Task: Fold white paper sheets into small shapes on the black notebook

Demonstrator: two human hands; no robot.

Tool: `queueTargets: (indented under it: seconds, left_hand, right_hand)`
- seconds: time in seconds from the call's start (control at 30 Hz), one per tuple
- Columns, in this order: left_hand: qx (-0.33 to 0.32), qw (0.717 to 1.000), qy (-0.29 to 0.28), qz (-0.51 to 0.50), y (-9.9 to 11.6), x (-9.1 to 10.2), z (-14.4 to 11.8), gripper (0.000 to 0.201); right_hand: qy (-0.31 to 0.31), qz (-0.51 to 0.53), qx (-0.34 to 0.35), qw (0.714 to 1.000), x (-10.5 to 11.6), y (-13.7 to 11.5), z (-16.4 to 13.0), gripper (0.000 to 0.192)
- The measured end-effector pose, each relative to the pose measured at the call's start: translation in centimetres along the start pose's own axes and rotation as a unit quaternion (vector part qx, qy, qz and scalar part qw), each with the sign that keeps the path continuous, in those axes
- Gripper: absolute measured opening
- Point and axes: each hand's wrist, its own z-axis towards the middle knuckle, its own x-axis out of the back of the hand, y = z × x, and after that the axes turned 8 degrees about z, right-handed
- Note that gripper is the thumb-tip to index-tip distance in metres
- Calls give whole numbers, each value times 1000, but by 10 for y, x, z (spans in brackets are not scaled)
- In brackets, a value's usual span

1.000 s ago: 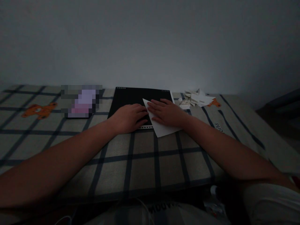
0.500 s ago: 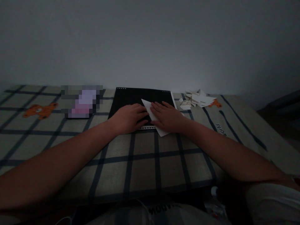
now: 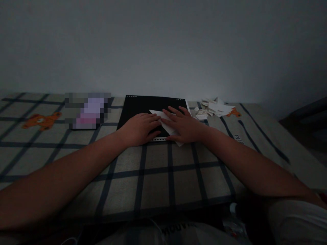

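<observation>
A white folded paper (image 3: 167,125) lies on a black board (image 3: 143,105) that rests on a plaid cloth (image 3: 153,170). My right hand (image 3: 185,128) lies flat on the paper, covering most of it, fingers spread and pointing left. My left hand (image 3: 140,128) rests palm down on the board, its fingertips touching the paper's left edge. The scene is dim. Only the paper's upper left point and a lower corner show past my right hand.
A heap of small white paper pieces (image 3: 213,108) lies at the back right by the wall. A blurred pink-and-purple object (image 3: 88,110) sits left of the board. Orange bear prints (image 3: 41,120) mark the cloth. The cloth's near edge drops off toward my lap.
The paper has turned and slid left under my right hand, so less of it sticks out below. My left hand stayed nearly in place.
</observation>
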Motion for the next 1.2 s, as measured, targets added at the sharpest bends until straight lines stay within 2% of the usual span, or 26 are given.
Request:
queueTargets:
  seconds: [0.13, 0.2, 0.33, 0.47, 0.6, 0.73, 1.0, 1.2]
  left_hand:
    - [28, 999, -26, 7, 2, 1, 0, 45]
    - [57, 998, -36, 20, 4, 2, 0, 47]
    - [98, 994, -40, 26, 7, 1, -1, 51]
    - [119, 992, -36, 26, 9, -1, -1, 52]
    - [118, 990, -64, 44, 14, 1, 0, 55]
    - [110, 989, -74, 58, 17, 2, 1, 54]
    - [99, 989, -82, 69, 16, -11, 3, 57]
    - [101, 990, -84, 55, 17, -8, 3, 58]
  right_hand:
    - [25, -19, 3, 1000, 10, -7, -2, 78]
    - [25, -18, 4, 1000, 15, -9, -1, 68]
    - [30, 21, -17, 999, 10, -6, 3, 51]
    - [60, 87, -24, 994, -6, 5, 8, 50]
    - [91, 118, -26, 988, -14, 9, 10, 47]
    - [92, 126, -31, 987, -15, 7, 10, 46]
    - [82, 127, -40, 988, -10, 3, 9, 46]
    - [79, 134, -42, 987, -9, 4, 8, 48]
